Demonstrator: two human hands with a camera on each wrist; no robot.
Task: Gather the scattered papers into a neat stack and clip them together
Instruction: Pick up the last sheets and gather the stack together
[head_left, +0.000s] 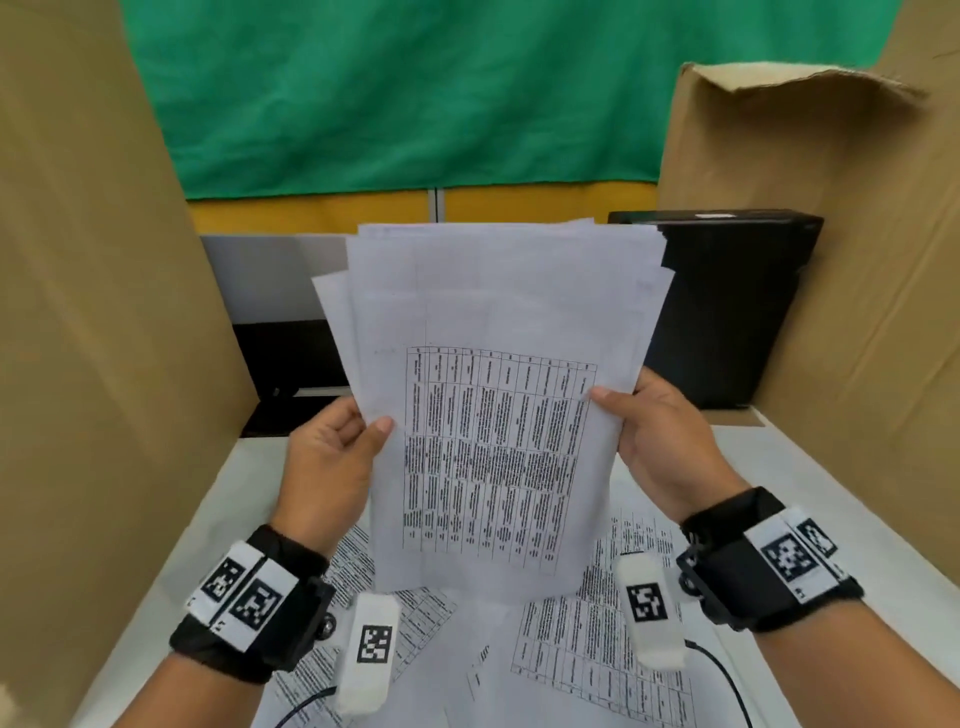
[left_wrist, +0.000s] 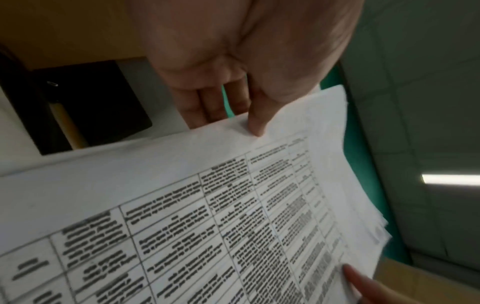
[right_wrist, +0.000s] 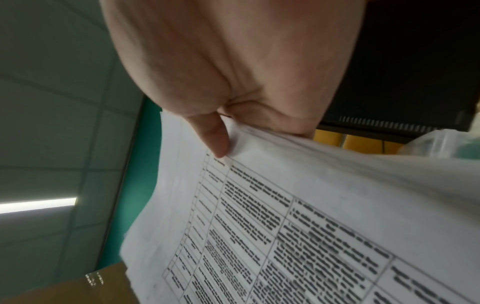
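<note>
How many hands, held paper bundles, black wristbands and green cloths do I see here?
2 bare hands: left hand, right hand
1 white printed paper bundle, held up
2 black fabric wristbands
1 green cloth backdrop
Total: 6

The fingers of the left hand and the right hand lie hidden behind the stack of papers. Printed table text beside the thumbs is blurred, unreadable.
</note>
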